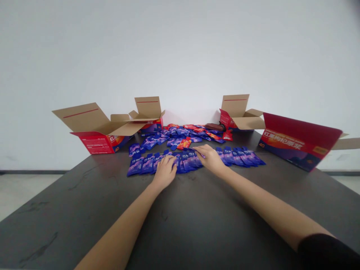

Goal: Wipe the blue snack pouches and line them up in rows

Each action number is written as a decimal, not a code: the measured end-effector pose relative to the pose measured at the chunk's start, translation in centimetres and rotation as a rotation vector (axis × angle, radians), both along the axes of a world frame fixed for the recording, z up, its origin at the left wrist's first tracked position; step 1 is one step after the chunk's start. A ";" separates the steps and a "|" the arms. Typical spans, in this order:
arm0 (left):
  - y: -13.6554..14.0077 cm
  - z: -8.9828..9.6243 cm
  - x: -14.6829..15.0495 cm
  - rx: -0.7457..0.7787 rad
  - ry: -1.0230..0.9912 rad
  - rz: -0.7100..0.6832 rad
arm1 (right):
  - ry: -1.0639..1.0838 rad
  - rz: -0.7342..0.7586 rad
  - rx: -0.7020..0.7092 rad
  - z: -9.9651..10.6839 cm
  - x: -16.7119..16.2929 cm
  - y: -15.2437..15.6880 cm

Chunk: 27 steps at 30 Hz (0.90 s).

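Observation:
A row of overlapping blue-purple pouches (148, 164) lies across the dark table in front of me. My left hand (165, 169) rests palm down over the left-middle part of the row, its fingers stretched out on the pouches. Right of it, my right hand (210, 158) reaches over the row with thumb and fingertips pinched at the top of a blue pouch (197, 161), partly covered by the hand. Further right, the row goes on with more pouches (242, 156). Behind it sits a loose pile of blue pouches (150, 142) mixed with red-orange ones (184, 143).
Open red-and-blue cartons stand around the pile: one at near left (97, 144), one at back left (157, 123), one at back right (226, 120), one at near right (295, 144). A dark brown object (216, 126) lies behind the pile, before the white wall (180, 56).

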State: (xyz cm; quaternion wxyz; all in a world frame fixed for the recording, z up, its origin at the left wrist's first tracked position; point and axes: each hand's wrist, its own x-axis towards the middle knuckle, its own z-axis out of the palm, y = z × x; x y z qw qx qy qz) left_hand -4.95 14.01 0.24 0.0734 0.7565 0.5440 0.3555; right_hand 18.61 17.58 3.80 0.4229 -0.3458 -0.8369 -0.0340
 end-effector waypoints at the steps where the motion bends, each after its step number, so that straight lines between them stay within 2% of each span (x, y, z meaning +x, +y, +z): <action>1: -0.1 -0.2 -0.1 0.003 0.043 -0.002 | -0.053 0.030 0.045 -0.5 -0.7 0.3; 7: -0.8 -0.4 0.4 0.029 0.203 0.037 | -0.271 0.085 0.193 -2.5 -4.5 0.8; 15: -1.7 0.0 0.6 0.061 0.279 0.117 | -0.394 0.064 0.061 -4.8 -6.8 0.3; 19: -2.3 0.9 0.8 0.113 0.270 0.188 | -0.361 0.081 -0.035 -4.2 -6.7 -1.0; 22: -2.5 1.2 0.9 0.147 0.285 0.125 | -0.259 0.057 -0.074 -2.9 -6.2 -0.6; 24: -2.4 1.0 1.0 0.160 0.309 0.052 | -0.215 -0.015 -0.119 -1.8 -5.9 1.0; 27: -2.2 0.2 1.1 0.144 0.348 -0.030 | -0.264 -0.098 -0.201 -0.3 -5.9 5.5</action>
